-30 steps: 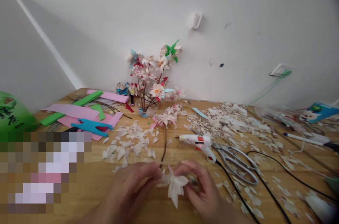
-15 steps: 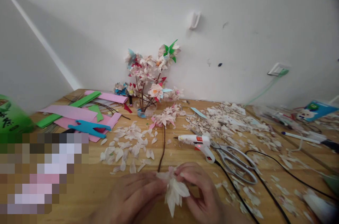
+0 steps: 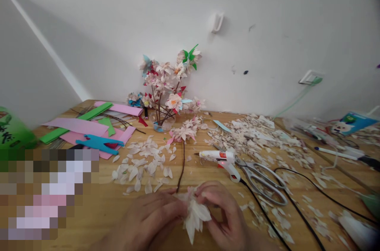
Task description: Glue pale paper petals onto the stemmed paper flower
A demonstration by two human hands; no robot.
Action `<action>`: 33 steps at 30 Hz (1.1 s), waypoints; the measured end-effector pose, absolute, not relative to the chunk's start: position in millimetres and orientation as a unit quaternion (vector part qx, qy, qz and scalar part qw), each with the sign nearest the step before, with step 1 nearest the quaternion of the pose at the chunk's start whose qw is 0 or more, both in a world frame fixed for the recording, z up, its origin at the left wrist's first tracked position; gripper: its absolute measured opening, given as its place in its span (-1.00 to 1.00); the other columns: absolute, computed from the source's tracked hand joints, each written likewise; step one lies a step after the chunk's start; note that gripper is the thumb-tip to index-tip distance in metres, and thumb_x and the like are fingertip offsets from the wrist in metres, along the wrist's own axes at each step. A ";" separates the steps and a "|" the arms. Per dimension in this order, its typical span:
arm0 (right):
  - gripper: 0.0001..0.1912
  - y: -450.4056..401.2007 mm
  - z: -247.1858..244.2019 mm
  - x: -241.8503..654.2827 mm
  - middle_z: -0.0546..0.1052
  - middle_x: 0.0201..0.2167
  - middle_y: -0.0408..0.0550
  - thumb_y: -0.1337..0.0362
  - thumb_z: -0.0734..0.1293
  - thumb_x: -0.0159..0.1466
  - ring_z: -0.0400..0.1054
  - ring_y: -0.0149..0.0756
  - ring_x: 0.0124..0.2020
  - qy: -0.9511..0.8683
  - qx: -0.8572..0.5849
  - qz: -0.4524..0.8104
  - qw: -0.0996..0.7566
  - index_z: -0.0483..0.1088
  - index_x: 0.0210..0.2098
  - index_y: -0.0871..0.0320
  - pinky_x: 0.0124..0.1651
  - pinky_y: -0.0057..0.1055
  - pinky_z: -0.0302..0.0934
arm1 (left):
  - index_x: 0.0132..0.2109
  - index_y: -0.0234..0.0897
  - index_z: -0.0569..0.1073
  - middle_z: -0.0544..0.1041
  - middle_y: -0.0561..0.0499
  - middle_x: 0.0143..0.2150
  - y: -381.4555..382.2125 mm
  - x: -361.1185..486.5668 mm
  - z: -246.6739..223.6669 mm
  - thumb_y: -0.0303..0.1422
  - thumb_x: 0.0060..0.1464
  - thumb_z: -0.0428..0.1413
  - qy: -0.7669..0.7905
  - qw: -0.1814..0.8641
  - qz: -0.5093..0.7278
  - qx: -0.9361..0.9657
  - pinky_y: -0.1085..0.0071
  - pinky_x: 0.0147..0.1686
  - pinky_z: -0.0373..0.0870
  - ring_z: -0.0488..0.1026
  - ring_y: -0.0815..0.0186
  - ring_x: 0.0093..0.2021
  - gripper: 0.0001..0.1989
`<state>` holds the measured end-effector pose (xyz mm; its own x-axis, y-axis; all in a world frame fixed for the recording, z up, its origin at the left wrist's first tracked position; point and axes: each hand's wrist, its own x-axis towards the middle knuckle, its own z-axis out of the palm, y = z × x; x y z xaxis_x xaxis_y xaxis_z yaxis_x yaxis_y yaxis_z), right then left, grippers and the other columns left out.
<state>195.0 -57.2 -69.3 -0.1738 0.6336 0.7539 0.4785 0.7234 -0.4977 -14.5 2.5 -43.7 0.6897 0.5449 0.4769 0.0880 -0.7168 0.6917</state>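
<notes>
A pale petal flower is pinched between both hands at the bottom centre, its long petals hanging down. My left hand closes on its left side, and my right hand grips its upper right edge with bent fingers. Just beyond them a brown stem lies on the table, with a finished pinkish flower at its far end. Loose petals are scattered left of the stem. To the right rests a white glue gun with a small red light lit.
Scissors lie beside the glue gun, near black cables. A petal heap spreads at the back right. Flowers on twigs stand in a clear cup by the wall. Coloured paper strips and a green package are at left.
Both hands still hold the flower, which has tilted very slightly. The whole view has shifted a little; nothing was taken up or let go.
</notes>
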 end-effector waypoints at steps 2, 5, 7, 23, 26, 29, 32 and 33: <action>-0.33 -57.9 -70.6 195.5 0.44 -0.27 -0.06 0.61 0.16 0.07 0.37 -0.19 -0.22 -0.760 -0.372 0.072 0.528 0.08 0.10 -0.06 -0.18 -0.20 0.32 | 0.02 0.11 0.41 0.61 0.03 -0.17 1.0 -14.7 -47.6 -0.55 -0.07 0.16 0.183 0.304 0.371 0.858 0.37 -0.08 0.40 0.55 0.20 -0.20 -0.47; -0.35 -58.0 -71.0 196.4 0.44 -0.29 -0.06 0.61 0.16 0.07 0.37 -0.19 -0.22 -0.758 -0.393 0.055 0.519 0.08 0.09 -0.03 -0.18 -0.19 0.32 | 0.05 0.02 0.40 0.57 -0.02 -0.09 -1.5 -15.1 -53.2 -0.56 -0.17 0.16 0.180 0.294 0.421 0.839 0.32 -0.02 0.37 0.48 0.10 -0.06 -0.41; -0.34 -56.8 -69.3 196.7 0.45 -0.29 -0.05 0.61 0.17 0.06 0.38 -0.19 -0.23 -0.764 -0.400 0.016 0.506 0.07 0.09 -0.02 -0.18 -0.20 0.33 | 0.01 -0.02 0.43 0.55 -0.03 -0.08 -3.1 -15.0 -55.0 -0.56 -0.19 0.12 0.218 0.305 0.449 0.811 0.29 0.03 0.33 0.43 0.08 0.00 -0.44; -0.54 -48.7 -63.6 188.8 0.51 -0.36 0.00 0.61 0.17 0.09 0.42 -0.26 -0.32 -0.784 -0.383 -0.145 0.467 0.21 -0.03 0.19 -0.26 -0.29 0.36 | 0.24 -0.28 -0.09 0.51 -0.08 0.00 2.2 -4.9 -65.3 -0.60 -0.31 -0.09 0.166 0.161 0.365 0.902 0.10 0.17 0.17 0.39 0.19 0.07 -0.14; -0.55 -48.6 -64.2 188.4 0.51 -0.36 0.00 0.60 0.17 0.09 0.41 -0.26 -0.33 -0.786 -0.379 -0.145 0.466 0.21 -0.04 0.20 -0.25 -0.30 0.36 | 0.24 -0.32 -0.08 0.51 -0.12 0.00 2.2 -1.8 -65.5 -0.61 -0.32 -0.11 0.166 0.148 0.367 0.903 0.13 0.15 0.21 0.38 0.20 0.08 -0.15; -0.57 -48.7 -63.1 187.5 0.51 -0.37 0.00 0.60 0.17 0.08 0.41 -0.27 -0.33 -0.784 -0.381 -0.146 0.467 0.22 -0.06 0.20 -0.26 -0.31 0.36 | 0.24 -0.35 -0.09 0.51 -0.14 0.00 2.4 -1.1 -67.4 -0.61 -0.32 -0.12 0.165 0.131 0.369 0.905 0.13 0.13 0.24 0.37 0.19 0.09 -0.15; -0.56 -48.4 -62.5 186.8 0.51 -0.38 0.00 0.61 0.18 0.07 0.41 -0.27 -0.34 -0.781 -0.385 -0.149 0.468 0.22 -0.07 0.20 -0.27 -0.32 0.36 | 0.22 -0.39 -0.06 0.53 -0.16 -0.04 0.5 -1.3 -65.3 -0.60 -0.31 -0.12 0.182 0.117 0.365 0.906 0.13 0.11 0.28 0.35 0.19 0.11 -0.18; -0.56 -48.2 -62.7 186.7 0.51 -0.38 0.00 0.61 0.18 0.07 0.41 -0.26 -0.34 -0.780 -0.386 -0.150 0.469 0.22 -0.07 0.20 -0.27 -0.32 0.36 | 0.22 -0.40 -0.05 0.54 -0.16 -0.05 -0.6 -1.4 -63.6 -0.60 -0.30 -0.13 0.184 0.108 0.361 0.908 0.14 0.11 0.28 0.34 0.20 0.11 -0.19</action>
<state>186.7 -48.2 -62.7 -0.2623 0.4621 0.8472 0.7429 0.6570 -0.1284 -1.4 -0.6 -63.6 0.6722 0.4112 0.6157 0.2559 -0.9094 0.3279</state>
